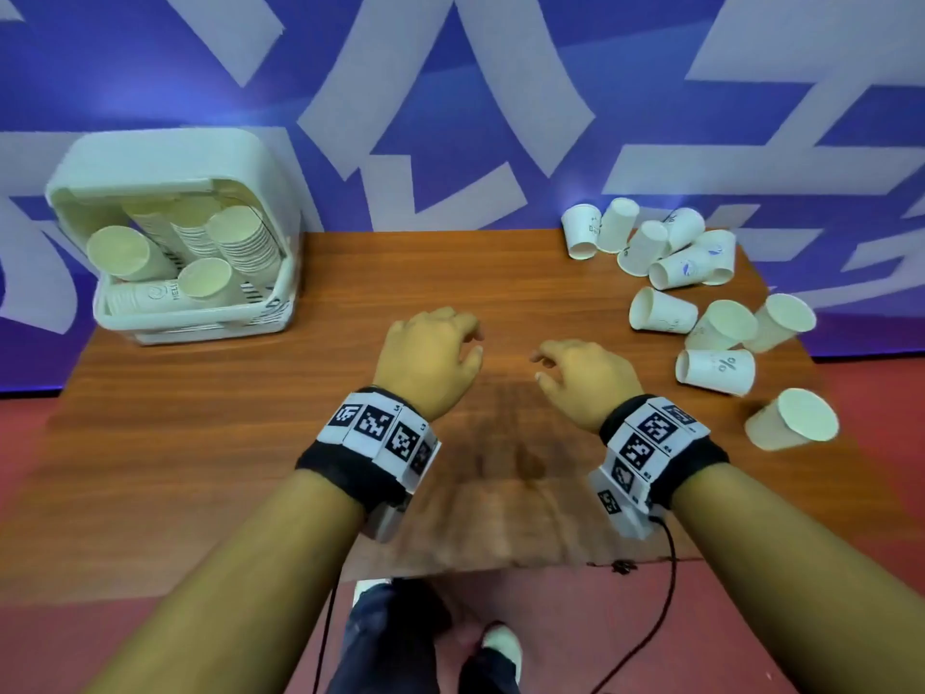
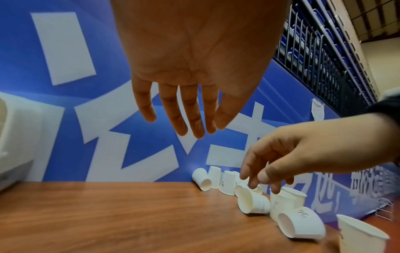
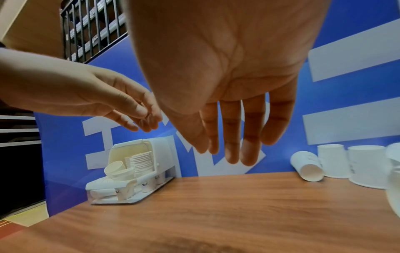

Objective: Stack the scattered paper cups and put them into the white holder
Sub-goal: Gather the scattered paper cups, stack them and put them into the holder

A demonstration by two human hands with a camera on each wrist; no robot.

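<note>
Head view | paper cups (image 1: 701, 313): white, mostly tipped | white holder (image 1: 175, 232): part-filled | both grips wide, empty

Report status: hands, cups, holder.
Left hand and right hand open, empty, over table. Loose cups scattered far right. White holder far left, part-filled. Nothing in the way.

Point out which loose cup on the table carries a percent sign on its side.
The cup with the percent sign lies on its side at the table's right edge, mouth toward the right hand. Its neighbours show no such mark; another far-back cup may, but it is unclear.
</note>
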